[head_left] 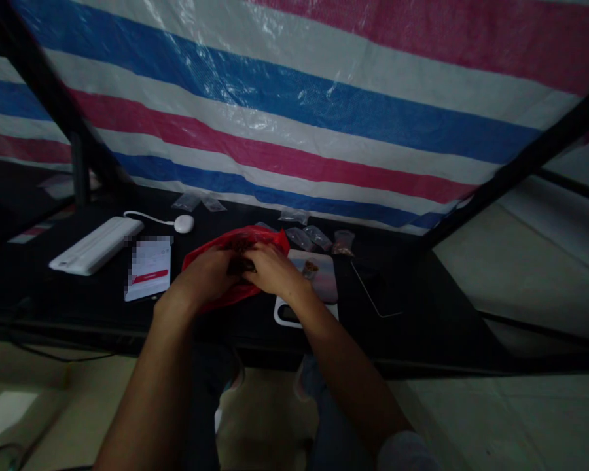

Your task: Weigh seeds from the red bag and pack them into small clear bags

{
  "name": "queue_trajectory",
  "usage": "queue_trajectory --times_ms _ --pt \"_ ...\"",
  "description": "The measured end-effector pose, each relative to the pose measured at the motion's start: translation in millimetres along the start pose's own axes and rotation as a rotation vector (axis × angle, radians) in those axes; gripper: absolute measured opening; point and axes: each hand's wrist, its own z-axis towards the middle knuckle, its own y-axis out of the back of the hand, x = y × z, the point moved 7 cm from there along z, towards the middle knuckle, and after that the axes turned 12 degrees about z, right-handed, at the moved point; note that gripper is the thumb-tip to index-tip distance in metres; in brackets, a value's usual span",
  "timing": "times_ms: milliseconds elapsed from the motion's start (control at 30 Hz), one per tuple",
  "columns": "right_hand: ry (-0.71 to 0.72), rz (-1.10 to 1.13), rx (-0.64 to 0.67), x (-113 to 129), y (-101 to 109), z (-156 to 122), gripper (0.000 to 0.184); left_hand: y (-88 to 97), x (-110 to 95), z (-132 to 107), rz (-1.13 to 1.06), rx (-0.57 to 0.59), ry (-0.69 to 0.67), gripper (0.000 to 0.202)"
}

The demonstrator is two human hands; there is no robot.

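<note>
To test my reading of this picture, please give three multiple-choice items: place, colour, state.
1. Where is the paper card? A) Left of the red plastic bag B) Right of it C) Inside it
2. Which colours has the striped tarp? A) Green, yellow B) Blue, white, pink-red C) Black, orange
3. What do the left hand and right hand do to the bag? A) Neither touches it B) Only the right touches it C) Both grip it

1 A: it lies left of the bag. 2 B: those stripes cross it. 3 C: both close on it.

Bare forearms [152,399], pale grey right sleeve [405,453], dark blue jeans [331,418]
</note>
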Motion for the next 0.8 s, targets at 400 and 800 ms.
queue_trajectory --times_ms 400,800 --pt "-0.001 0.042 0.033 2 5 1 0.016 -0.3 1 2 -0.080 -0.031 0.038 0.028" --pt "0.001 0.150 -0.067 -5 30 -6 0.018 18.5 -8 -2 -0.055 -0.101 0.043 0.031"
